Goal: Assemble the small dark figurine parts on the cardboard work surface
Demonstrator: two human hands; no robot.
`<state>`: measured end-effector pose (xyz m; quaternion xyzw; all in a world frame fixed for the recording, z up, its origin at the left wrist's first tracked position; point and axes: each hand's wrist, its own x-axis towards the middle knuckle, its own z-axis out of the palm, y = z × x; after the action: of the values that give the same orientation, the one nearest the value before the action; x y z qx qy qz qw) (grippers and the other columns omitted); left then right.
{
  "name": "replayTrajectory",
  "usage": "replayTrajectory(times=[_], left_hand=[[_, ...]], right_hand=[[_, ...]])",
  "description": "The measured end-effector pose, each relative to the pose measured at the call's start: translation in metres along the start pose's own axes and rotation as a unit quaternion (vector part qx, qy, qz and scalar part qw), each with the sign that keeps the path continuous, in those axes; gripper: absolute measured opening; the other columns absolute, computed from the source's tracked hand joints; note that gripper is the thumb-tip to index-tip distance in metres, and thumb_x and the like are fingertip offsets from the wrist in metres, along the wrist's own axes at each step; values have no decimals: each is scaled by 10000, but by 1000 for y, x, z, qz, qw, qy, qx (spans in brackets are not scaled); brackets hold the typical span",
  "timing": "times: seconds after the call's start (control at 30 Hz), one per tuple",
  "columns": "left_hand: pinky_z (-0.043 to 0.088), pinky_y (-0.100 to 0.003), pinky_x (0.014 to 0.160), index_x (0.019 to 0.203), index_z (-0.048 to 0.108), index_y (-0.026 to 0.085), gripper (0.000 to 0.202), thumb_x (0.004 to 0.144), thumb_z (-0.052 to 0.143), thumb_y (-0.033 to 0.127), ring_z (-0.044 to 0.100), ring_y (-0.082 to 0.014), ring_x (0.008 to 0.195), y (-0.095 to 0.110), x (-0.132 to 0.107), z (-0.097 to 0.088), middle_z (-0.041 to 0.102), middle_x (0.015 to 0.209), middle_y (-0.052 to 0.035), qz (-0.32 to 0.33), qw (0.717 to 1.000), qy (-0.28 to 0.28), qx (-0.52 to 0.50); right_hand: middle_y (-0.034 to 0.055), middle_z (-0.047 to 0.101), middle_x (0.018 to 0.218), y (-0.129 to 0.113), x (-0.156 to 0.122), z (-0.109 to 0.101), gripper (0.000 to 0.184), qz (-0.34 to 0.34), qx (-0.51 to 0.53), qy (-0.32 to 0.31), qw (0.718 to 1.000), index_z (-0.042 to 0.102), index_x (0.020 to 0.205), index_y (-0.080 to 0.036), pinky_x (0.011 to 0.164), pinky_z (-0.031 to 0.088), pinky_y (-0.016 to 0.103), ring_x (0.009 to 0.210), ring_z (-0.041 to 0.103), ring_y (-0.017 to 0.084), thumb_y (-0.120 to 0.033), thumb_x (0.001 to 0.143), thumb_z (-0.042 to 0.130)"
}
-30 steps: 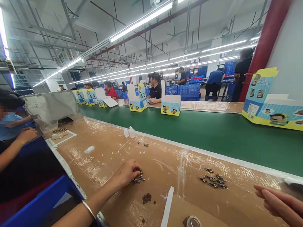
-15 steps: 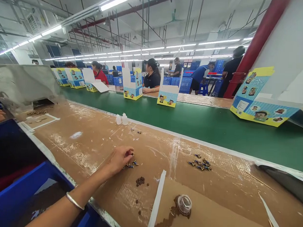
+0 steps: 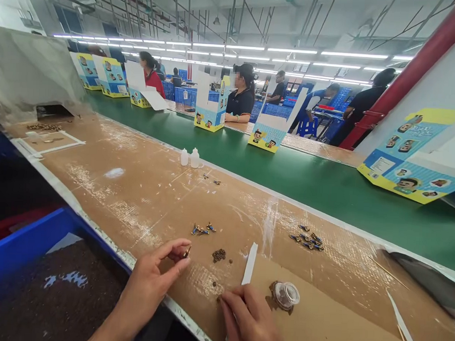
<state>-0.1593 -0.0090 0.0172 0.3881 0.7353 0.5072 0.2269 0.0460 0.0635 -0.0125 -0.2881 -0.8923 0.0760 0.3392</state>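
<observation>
Small brass-coloured part (image 3: 187, 250): was pinched between the thumb and forefinger of the left hand (image 3: 149, 282), just above the brown cardboard-covered bench (image 3: 144, 197) near its front edge.
Left hand: fingers curled, thumb and forefinger tips closed on the part.
Right hand (image 3: 250, 318): rested low on the bench, fingers drawn together, tips pressed near a tiny dark piece; whether it gripped anything could not be told.
Dark brown bits in a small heap (image 3: 219, 255): lay between the two hands.
Blue-and-brass pieces, near cluster (image 3: 202, 229): lay just beyond the left hand.
Second cluster of blue pieces (image 3: 307, 239): lay further right.
Clear round cap (image 3: 286, 294): sat beside the right hand.
Green conveyor belt (image 3: 287, 177): carried open yellow-and-blue printed cartons (image 3: 410, 167).
</observation>
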Motion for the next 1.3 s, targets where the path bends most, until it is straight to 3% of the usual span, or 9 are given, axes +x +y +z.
replayTrajectory(times=[0.33,0.63,0.8,1.03,1.13,1.2,1.23,1.27,1.3], left_hand=[[569,-272,755,904,757,278,251,713,698,430,703,-220,841,-7,-28,7,772,883,9,-38,998,32,-24],[564,-257,762,919,753,319,219,733,685,414,708,-199,823,-13,-33,9,773,870,36,-29,999,32,-10],[546,-241,769,928,745,327,195,755,685,393,693,-182,824,-15,-34,10,763,870,42,-15,999,20,-20],[502,-199,793,1081,686,345,240,852,618,320,655,-136,833,-15,-35,10,714,920,41,34,999,-12,-5],[490,-210,735,1031,701,314,199,869,586,300,627,-139,776,-10,-35,15,678,889,12,55,998,-11,-8],[470,-206,651,931,714,278,139,834,616,294,578,-128,677,-2,-38,22,626,778,14,37,998,18,-53],[448,-198,573,878,708,256,111,806,646,314,537,-115,597,2,-40,27,584,692,26,3,995,23,-96],[409,-187,499,824,691,234,127,772,683,350,490,-100,521,7,-43,32,534,606,43,-41,988,22,-147],[350,-173,432,780,667,215,206,728,726,406,434,-81,448,13,-47,36,477,528,66,-96,974,11,-203]], right_hand=[[37,676,800,0,19,-1,330,28,-19,-80,996,681,860,-249,649,525,336,740,664,225,-247,991,378],[12,668,804,9,20,4,164,-29,-32,-112,993,663,871,-248,623,510,318,724,651,213,-174,924,527],[31,652,767,9,23,8,164,-81,-64,-105,989,654,803,-210,602,471,327,693,623,224,-120,891,550],[63,619,640,2,35,10,370,-118,-98,-45,987,627,634,-184,574,390,345,590,561,219,-94,917,406],[58,619,652,1,38,11,397,-83,-51,-27,995,649,665,-184,579,423,314,601,582,201,-165,956,379],[44,613,670,-2,39,8,365,6,63,-19,998,682,721,-184,564,438,279,598,587,178,-259,963,419],[36,614,678,-5,39,6,330,75,152,-20,985,703,739,-188,559,439,264,599,584,168,-325,942,481],[27,615,673,-9,38,4,301,155,253,-23,955,723,735,-195,557,435,252,600,577,161,-396,894,566],[15,608,646,-14,35,1,299,240,354,-25,904,737,697,-202,550,425,245,585,560,152,-460,822,653]])
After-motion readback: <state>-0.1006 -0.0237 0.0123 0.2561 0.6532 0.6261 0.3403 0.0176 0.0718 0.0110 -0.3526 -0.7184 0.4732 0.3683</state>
